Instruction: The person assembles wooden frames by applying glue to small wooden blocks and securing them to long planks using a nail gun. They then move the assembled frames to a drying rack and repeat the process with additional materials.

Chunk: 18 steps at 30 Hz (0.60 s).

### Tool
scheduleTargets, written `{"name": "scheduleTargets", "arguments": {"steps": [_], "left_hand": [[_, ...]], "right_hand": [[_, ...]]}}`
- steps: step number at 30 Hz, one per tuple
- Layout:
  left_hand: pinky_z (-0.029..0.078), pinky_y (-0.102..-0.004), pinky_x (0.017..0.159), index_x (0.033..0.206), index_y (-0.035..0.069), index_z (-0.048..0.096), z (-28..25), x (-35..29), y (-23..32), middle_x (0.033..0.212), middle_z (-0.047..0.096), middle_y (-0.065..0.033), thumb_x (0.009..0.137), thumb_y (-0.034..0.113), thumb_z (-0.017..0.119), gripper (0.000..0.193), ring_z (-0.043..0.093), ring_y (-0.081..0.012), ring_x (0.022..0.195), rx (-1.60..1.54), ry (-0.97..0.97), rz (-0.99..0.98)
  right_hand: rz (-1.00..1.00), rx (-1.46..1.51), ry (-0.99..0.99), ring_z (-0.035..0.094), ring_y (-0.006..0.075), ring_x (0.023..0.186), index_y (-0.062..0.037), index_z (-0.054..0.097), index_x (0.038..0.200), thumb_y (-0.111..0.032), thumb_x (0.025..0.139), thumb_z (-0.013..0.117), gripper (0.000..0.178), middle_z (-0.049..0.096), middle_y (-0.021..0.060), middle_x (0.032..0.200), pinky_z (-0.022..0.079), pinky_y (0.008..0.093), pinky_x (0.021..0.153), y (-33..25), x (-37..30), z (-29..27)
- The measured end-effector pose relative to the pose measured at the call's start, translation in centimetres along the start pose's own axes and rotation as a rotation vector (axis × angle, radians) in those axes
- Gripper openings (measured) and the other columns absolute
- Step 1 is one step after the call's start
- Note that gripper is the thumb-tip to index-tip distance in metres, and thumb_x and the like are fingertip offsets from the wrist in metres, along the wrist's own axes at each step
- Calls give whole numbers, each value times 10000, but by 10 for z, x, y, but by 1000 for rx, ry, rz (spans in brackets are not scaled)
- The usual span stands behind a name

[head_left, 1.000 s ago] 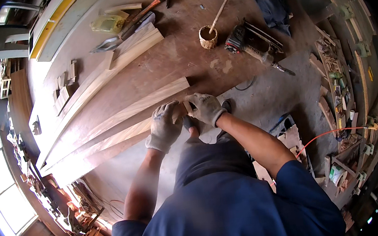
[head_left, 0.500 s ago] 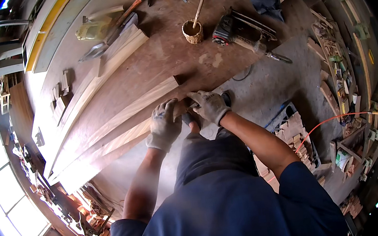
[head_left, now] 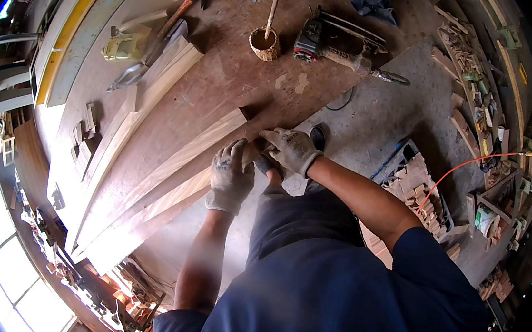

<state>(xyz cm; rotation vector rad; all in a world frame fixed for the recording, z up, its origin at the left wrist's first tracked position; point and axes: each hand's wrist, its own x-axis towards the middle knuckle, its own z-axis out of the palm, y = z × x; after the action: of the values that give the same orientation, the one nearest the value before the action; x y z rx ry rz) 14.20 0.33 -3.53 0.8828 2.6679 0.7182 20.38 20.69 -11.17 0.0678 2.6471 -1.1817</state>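
Note:
A long pale wooden board point(head_left: 181, 189) runs from the bright left side of the workbench to its near edge. My left hand point(head_left: 229, 177), in a whitish work glove, is closed over this board close to its right end. At that end my gloved right hand point(head_left: 291, 150) has its fingers bent and pressed together. What they hold, if anything, is hidden by the fingers. Parallel to it and slightly farther away lies a second wooden board point(head_left: 186, 150), touched by neither hand.
Beyond the boards, a nail gun point(head_left: 337, 45), a brush pot point(head_left: 265, 44) with a stick, a hammer point(head_left: 182, 13) and a longer timber piece point(head_left: 160, 83) lie on the bench point(head_left: 230, 72). A crate of wood offcuts point(head_left: 411, 189) and an orange hose point(head_left: 455, 173) are at my right.
The view has shifted slightly. Both hands stay at the board's end, with hardly any visible movement.

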Motion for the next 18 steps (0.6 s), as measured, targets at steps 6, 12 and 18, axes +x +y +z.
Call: {"name": "scheduleTargets", "arguments": {"steps": [6,12,18], "left_hand": [[487,-501,1085,1424,64,591,-13,7,11,1389,644,-196,784,161,847,696,589,-416,1278,72,-93,-42],[494,-496,1042,1361,56,635,-10,15,11,1284,666,-182,811,220,824,605,594,-396,1230,190,-172,-80],[527,-486,993,1242,64,707,-5,18,2,1205,686,-167,822,220,789,456,611,-382,1204,182,-118,-28]], "right_hand": [[-14,-10,22,709,363,1118,-149,617,1426,-209,915,745,530,707,155,1272,580,476,945,2,0,2],[-9,0,-20,704,366,1135,-138,610,1423,-220,916,727,527,698,161,1293,577,480,951,1,2,-1],[67,135,-61,715,343,1135,-94,638,1394,-247,902,741,525,723,163,1262,574,452,959,-15,0,-18]]}}
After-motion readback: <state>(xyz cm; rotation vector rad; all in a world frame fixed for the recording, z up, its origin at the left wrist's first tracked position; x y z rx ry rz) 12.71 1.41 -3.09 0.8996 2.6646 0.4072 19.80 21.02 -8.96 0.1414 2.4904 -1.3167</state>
